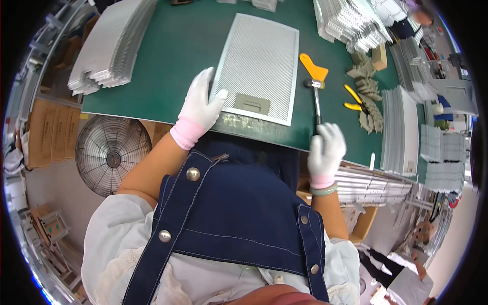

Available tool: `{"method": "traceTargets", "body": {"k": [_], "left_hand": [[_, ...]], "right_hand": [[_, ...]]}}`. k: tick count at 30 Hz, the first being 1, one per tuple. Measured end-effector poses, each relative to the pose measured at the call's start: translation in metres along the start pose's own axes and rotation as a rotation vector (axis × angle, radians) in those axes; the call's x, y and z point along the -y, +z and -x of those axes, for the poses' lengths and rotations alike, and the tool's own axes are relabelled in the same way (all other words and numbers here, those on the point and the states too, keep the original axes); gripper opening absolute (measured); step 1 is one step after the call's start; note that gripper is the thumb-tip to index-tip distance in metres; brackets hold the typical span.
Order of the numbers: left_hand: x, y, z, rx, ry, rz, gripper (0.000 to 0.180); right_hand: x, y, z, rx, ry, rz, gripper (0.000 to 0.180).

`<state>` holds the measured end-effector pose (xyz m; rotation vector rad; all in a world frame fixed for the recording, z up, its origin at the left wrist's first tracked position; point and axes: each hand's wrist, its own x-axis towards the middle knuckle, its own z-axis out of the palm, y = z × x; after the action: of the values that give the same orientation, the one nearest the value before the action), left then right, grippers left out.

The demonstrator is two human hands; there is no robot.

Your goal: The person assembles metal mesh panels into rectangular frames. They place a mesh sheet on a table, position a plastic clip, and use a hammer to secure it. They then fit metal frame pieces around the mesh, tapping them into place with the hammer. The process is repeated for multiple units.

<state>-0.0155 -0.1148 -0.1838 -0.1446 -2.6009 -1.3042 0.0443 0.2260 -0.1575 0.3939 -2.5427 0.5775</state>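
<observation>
A flat mesh filter panel (262, 63) with a silver frame lies on the green table; a grey recessed latch plate (251, 103) sits near its front edge. My left hand (202, 104), in a white glove with a pink cuff, rests against the panel's left edge. Its fingers are stretched out, and the thumb lies apart at the near left corner. Right of the panel is a small hammer (317, 104), head pointing away from me. My right hand (327, 152), gloved alike, is closed at the hammer's black handle end. The hammer head touches or nearly touches an orange-yellow plastic scraper (314, 68).
Yellow-handled pliers (356, 101) lie beside a row of grey-green pieces (368, 91) on the right. Metal mesh sheets are stacked at the far left (114, 40), the far right (351, 20) and the near right (399, 132). A round floor fan (113, 158) stands left of the table.
</observation>
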Motion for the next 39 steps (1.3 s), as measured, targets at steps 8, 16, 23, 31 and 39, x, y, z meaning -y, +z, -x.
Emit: {"method": "traceTargets", "body": {"k": [8, 16, 23, 31, 39], "left_hand": [[-0.007, -0.03, -0.005, 0.297, -0.579, 1.3, 0.059], [-0.094, 0.037, 0.024, 0.825, -0.36, 0.852, 0.043], [-0.117, 0.047, 0.007, 1.011, 0.579, 0.145, 0.058], [-0.077, 0.066, -0.002, 0.497, 0.796, -0.112, 0.047], [-0.077, 0.066, -0.004, 0.484, 0.746, -0.132, 0.046]], "right_hand": [[0.024, 0.048, -0.002, 0.155, 0.18, -0.05, 0.04], [0.064, -0.017, -0.025, -0.261, 0.815, -1.725, 0.054], [-0.076, -0.104, 0.022, -0.72, 0.965, -1.184, 0.037], [-0.268, -0.269, 0.037, -1.203, 1.011, -0.683, 0.039], [-0.363, -0.275, 0.031, -0.951, 1.164, -0.386, 0.033]]}}
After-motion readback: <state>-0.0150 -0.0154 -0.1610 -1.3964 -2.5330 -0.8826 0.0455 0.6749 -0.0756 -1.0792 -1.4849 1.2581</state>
